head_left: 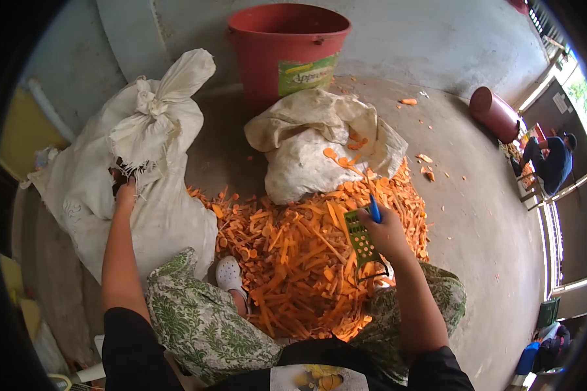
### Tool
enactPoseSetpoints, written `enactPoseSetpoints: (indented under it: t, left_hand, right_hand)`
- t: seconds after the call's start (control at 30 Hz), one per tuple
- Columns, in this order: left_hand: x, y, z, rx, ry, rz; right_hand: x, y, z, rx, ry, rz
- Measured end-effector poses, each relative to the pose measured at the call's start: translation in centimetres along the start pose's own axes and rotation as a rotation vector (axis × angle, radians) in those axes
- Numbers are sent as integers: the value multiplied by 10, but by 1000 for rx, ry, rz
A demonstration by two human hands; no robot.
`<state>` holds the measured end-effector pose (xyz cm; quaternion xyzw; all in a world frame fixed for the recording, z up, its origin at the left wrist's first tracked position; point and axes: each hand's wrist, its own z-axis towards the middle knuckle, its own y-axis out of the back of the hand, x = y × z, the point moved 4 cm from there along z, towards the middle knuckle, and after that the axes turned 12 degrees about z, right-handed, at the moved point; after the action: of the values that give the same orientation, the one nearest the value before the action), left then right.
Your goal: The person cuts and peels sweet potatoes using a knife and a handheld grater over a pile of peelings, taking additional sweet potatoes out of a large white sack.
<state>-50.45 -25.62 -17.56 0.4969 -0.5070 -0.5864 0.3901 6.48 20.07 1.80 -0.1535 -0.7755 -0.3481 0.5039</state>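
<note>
Reached with left hand (126, 189) into white woven sack (166, 212) at left, too hidden to tell its grip. Clutched blue-handled tool (375, 209) and perforated green grater (360, 240) in right hand (386, 232), above heaped orange strips (293, 260).

The left hand (126, 190) reaches forward; the right hand (387, 232) curls closed.

From our head, we look forward and steeply down through one wide, round-edged view, with our knees (205, 316) close below, the peelings (300, 251) just past them, and the floor (479, 221) running back to the wall (430, 39).
</note>
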Motion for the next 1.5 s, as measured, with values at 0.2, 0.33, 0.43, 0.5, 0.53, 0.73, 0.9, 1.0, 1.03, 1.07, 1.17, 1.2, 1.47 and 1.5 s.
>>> enactPoseSetpoints:
  t: [0.2,0.33,0.43,0.5,0.53,0.73,0.9,1.0,1.03,1.07,1.17,1.2,1.47,1.5]
  left_hand:
    - [-5,-31,44,29,11,151]
    - [-19,-45,61,-10,35,148]
    - [-20,-49,69,-24,56,150]
    - [-20,-52,70,-32,59,145]
    - [-19,-53,71,-40,63,139]
    - [-10,-61,48,-86,55,81]
    - [-16,-38,33,-129,-27,34]
    - [-78,61,-41,-265,-17,114]
    - [-97,89,-61,-354,-192,182]
    - [-121,119,-89,-358,-192,180]
    - [-150,195,-143,-331,-76,228]
    - [-148,210,-154,-394,-173,186]
    - [-209,299,-278,-107,-321,-1364]
    - [-219,285,-282,110,-378,-1517]
  right_hand:
    - [-21,-13,22,35,-21,-54]
    - [-16,-18,31,20,-32,-85]
    - [-22,-22,37,46,-39,-109]
    - [-22,-24,39,36,-50,-130]
    - [-22,-25,40,38,-52,-129]
    - [-20,-31,43,59,-43,-171]
    - [-14,-24,33,29,-22,-129]
    - [-9,-12,25,-4,-1,-136]
    - [-9,-7,22,-10,3,-136]
    - [-11,-4,21,-8,17,-120]
    - [-1,2,12,-20,42,-97]
    - [2,4,8,-38,38,-99]
    - [35,15,-22,-30,91,9]
    - [35,17,-24,-30,94,6]
